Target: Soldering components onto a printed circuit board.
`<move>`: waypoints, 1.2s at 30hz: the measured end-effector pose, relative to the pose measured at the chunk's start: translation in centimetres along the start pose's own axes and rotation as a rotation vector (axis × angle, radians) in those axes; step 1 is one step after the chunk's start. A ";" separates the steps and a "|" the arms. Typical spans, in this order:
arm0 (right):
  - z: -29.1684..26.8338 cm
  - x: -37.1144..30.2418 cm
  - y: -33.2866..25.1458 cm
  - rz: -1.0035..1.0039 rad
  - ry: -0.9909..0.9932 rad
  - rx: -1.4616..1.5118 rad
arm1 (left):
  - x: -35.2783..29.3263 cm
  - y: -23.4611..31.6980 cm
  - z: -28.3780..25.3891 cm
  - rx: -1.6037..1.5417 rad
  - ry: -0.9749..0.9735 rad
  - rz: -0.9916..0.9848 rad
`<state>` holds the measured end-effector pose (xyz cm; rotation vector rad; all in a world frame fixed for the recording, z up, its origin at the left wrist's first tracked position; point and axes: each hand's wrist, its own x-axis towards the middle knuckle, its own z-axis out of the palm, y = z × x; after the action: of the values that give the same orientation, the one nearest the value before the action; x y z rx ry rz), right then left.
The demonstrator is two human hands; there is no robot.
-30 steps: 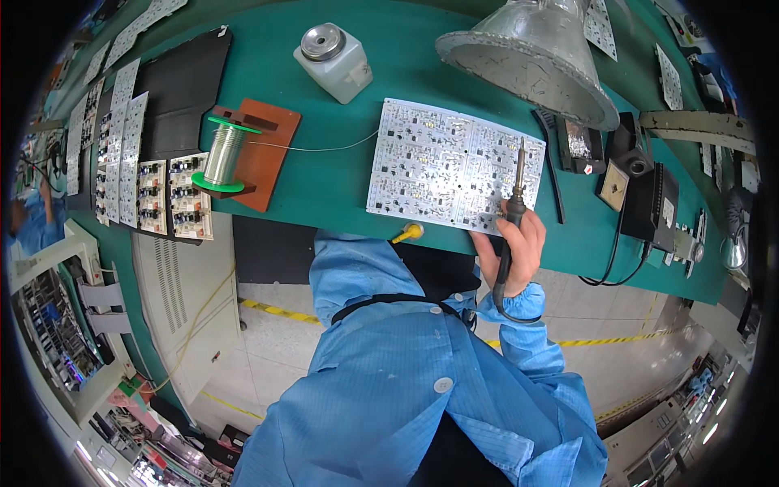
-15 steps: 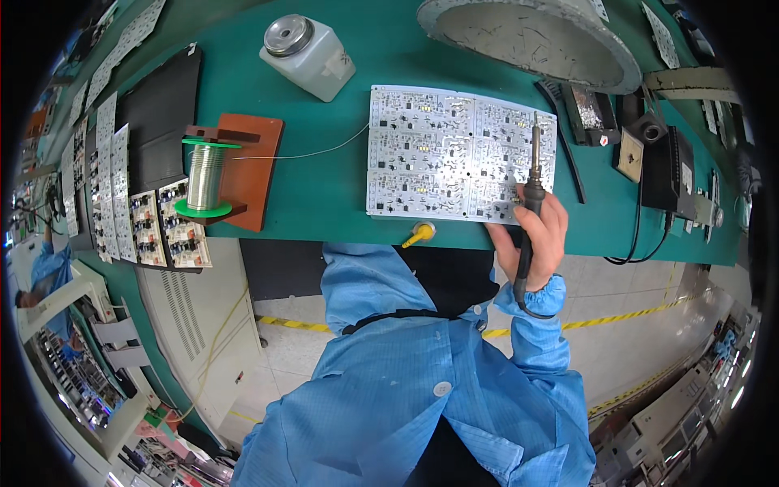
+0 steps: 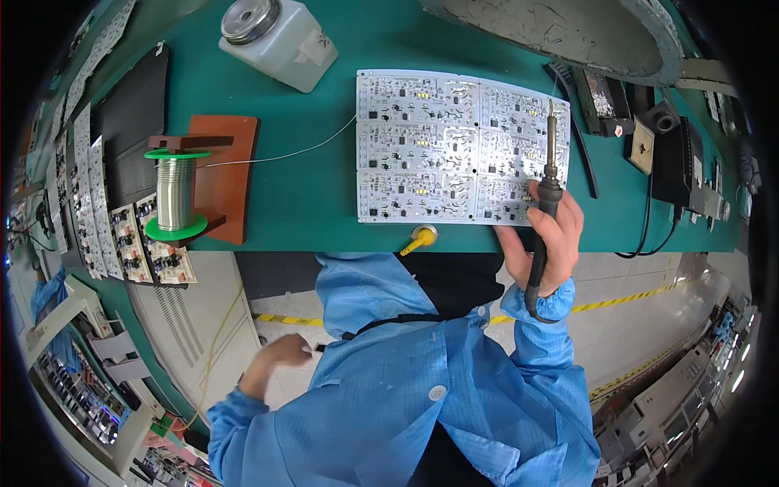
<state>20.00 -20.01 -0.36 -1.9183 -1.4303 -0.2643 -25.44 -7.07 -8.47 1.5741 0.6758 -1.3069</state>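
Note:
My right hand [image 3: 555, 239] is wrapped round the dark handle of a soldering iron [image 3: 542, 231], whose metal tip points away over the right part of a white circuit board panel [image 3: 418, 150]. The same hand's fingers touch the panel's near right edge. My left hand [image 3: 284, 351] is low at the left, off the table and beside my blue sleeve. It is slightly blurred with fingers curled; a small dark piece [image 3: 320, 347] shows by the fingertips. Solder wire [image 3: 300, 152] runs from a green-ended spool [image 3: 175, 195] on a brown stand [image 3: 231, 174] to the panel's left edge.
A white bottle with a metal cap [image 3: 292, 53] stands at the back left. Several boards [image 3: 130, 243] line the far left. A grey lamp-like hood [image 3: 560, 36] overhangs the back right, near a black box [image 3: 680, 174] with cables. A yellow plug [image 3: 420, 239] sits at the front edge.
My left hand has come into view at the lower left. The right hand still holds the soldering iron over the panel. The whole view has shifted slightly.

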 end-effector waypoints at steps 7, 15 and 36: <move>-0.1 -0.2 0.0 0.002 -0.006 0.007 | -9.3 17.3 -15.2 -0.404 1.035 0.967; -0.9 -1.4 0.2 -0.009 0.078 0.018 | -4.2 24.6 -22.7 0.088 1.618 0.807; -1.9 0.3 -0.9 0.026 -0.083 0.041 | -6.2 21.5 -17.9 -0.302 1.289 1.071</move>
<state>19.78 -20.88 1.58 -1.9336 -1.4521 -0.1438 -1.01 1.49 3.85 1.9301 0.5301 0.6680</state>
